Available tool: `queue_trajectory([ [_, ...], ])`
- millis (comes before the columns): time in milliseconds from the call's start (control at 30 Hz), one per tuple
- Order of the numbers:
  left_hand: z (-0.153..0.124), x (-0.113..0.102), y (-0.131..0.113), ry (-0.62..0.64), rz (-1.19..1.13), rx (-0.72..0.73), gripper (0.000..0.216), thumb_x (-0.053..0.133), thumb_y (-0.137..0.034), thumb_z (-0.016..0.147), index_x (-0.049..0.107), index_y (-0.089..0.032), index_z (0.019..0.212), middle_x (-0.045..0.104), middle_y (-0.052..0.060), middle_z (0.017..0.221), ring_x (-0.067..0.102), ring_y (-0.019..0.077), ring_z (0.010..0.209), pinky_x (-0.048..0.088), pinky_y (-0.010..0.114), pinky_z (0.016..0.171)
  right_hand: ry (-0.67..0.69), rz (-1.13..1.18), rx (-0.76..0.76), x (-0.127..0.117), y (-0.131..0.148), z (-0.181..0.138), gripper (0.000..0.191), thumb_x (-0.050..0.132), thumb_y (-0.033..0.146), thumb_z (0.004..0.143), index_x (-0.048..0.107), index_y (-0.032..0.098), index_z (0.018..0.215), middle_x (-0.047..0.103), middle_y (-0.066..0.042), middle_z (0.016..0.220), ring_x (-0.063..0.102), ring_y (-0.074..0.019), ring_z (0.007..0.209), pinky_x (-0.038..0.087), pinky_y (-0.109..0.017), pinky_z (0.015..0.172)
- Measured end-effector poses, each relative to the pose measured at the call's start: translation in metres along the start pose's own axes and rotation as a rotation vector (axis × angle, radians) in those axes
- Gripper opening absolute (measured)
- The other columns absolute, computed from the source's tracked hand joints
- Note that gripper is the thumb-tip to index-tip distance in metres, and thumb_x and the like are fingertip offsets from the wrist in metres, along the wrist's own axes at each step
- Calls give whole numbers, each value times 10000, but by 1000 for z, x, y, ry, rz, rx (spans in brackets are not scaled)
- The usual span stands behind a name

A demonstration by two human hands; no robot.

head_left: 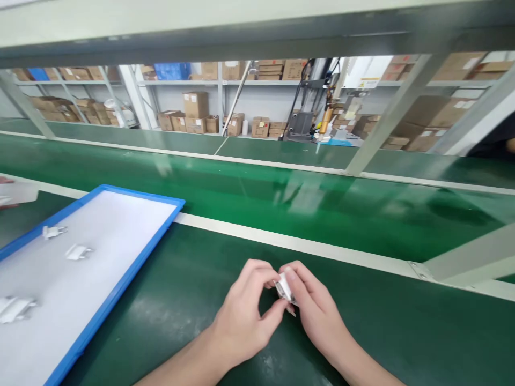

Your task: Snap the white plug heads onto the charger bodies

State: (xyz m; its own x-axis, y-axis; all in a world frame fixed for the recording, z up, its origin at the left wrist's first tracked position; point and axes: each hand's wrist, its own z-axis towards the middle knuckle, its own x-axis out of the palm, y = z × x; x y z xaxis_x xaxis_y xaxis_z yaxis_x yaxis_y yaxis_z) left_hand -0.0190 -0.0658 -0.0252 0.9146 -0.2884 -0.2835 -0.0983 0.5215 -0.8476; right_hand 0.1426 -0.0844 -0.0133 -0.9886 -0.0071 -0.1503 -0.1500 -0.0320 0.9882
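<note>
A: Any writing you can read?

B: None. The cardboard boxes (196, 104) on the far shelves carry pale labels, too small to make out, and the white plug part (285, 287) shows no print.

A: Where is that part?

B: Right of the blue tray (120, 284), over the dark green bench, pinched between both hands. The left hand (241, 316) curls its fingertips onto its left side; the right hand (316, 311) closes thumb and fingers on its right side. Both grips are tight on it.

A: And the tray?

B: White floor, raised blue rim, three more white plugs (78, 252) lying apart inside. Its near right edge runs just left of the left forearm.

A: Room to move?

B: Bare bench lies right of the tray. Beyond the tray, a white strip (306, 246) borders the green belt (261, 198)
</note>
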Motion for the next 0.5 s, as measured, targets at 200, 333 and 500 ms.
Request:
queue_trajectory([
  [200, 6, -1, -5, 64, 138, 136, 460, 630, -197, 866, 496, -123, 1299, 544, 165, 1263, 553, 260, 1203, 490, 382, 1049, -161, 113, 40, -5, -1, 10, 510, 648, 667, 878, 538, 195, 719, 450, 9, 618, 379, -126, 531, 341, -241, 457],
  [333, 15, -56, -24, 66, 302, 108, 434, 562, -289, 946, 477, -146, 1347, 593, 142, 1240, 622, 221, 1064, 534, 351, 957, -179, 234, 102, -6, 4, 16, 467, 700, 605, 837, 545, 212, 638, 437, -32, 589, 372, -152, 506, 346, -310, 428],
  [500, 9, -198, -17, -96, 921, -246, 304, 428, -336, 1024, 524, -222, 1289, 577, 80, 1287, 603, 179, 1107, 475, 298, 1015, -91, 468, 184, -4, 11, 21, 394, 732, 482, 812, 506, 242, 597, 347, -24, 623, 342, -132, 475, 338, -377, 410],
])
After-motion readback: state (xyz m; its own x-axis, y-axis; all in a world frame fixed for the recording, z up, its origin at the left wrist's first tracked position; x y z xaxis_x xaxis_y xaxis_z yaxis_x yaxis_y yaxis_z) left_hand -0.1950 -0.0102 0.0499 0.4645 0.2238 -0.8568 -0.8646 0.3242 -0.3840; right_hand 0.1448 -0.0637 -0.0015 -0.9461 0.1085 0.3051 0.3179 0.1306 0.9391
